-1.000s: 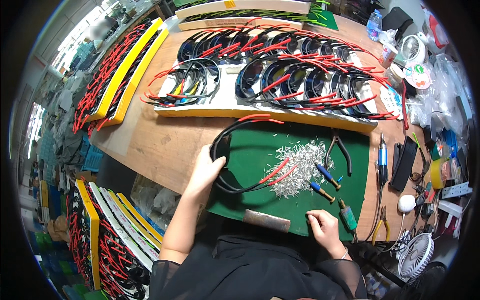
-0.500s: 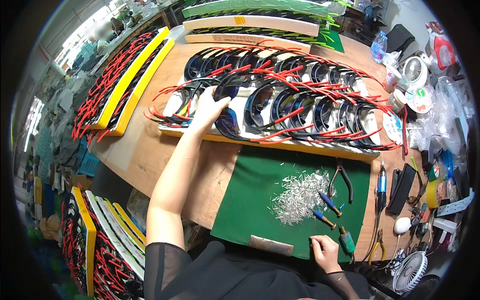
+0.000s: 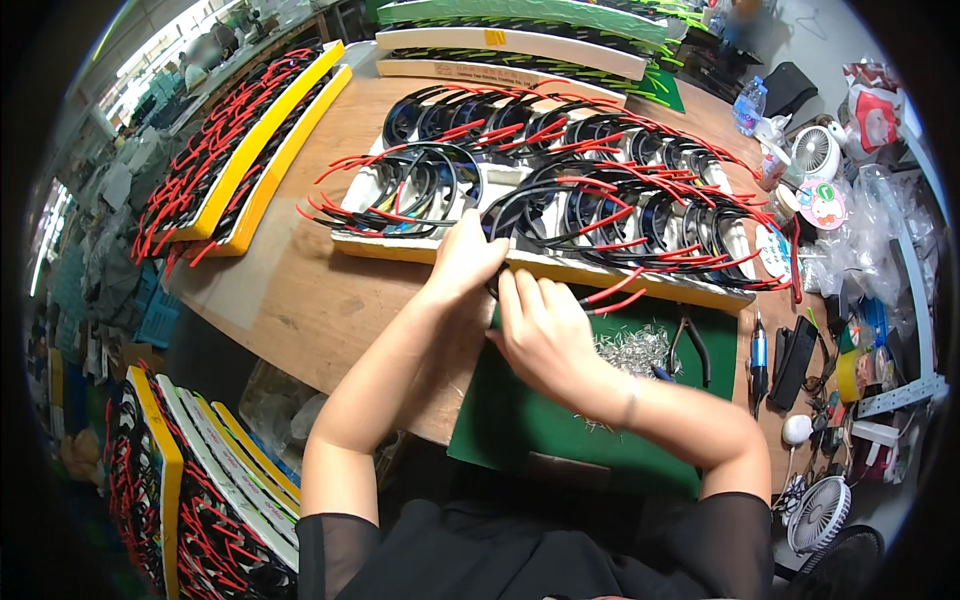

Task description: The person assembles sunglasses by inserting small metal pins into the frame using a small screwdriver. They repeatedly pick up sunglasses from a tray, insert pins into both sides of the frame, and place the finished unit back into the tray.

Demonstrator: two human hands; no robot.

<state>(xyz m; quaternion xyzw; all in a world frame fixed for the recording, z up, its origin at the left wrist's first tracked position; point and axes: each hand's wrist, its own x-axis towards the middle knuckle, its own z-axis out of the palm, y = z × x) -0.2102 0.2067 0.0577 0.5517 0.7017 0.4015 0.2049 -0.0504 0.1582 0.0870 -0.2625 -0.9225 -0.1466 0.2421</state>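
A pair of dark-lensed sunglasses [image 3: 506, 216] with black frame and red-tipped temples is held at the front edge of a foam tray [image 3: 400, 249] with a yellow side. My left hand [image 3: 468, 256] is closed on its left part, thumb toward the lens. Just to the right and nearer to me, my right hand [image 3: 545, 328] has its fingers bent round the lower part of the same sunglasses; its fingertips are partly hidden. Rows of similar sunglasses [image 3: 655, 222] fill the tray behind. A pile of small silvery pins [image 3: 640, 350] lies on the green mat [image 3: 500, 440], partly covered by my right forearm.
Pliers [image 3: 690, 340] lie beside the pins. Further right are a blue electric screwdriver [image 3: 759, 365], a black case [image 3: 795, 352] and small fans [image 3: 818, 512]. More filled trays stand at the left [image 3: 262, 160], lower left [image 3: 170, 490] and back [image 3: 520, 50].
My right hand has come up from the mat's near edge to the sunglasses. My left hand has moved right and nearer to me, bringing the sunglasses to the tray's front edge.
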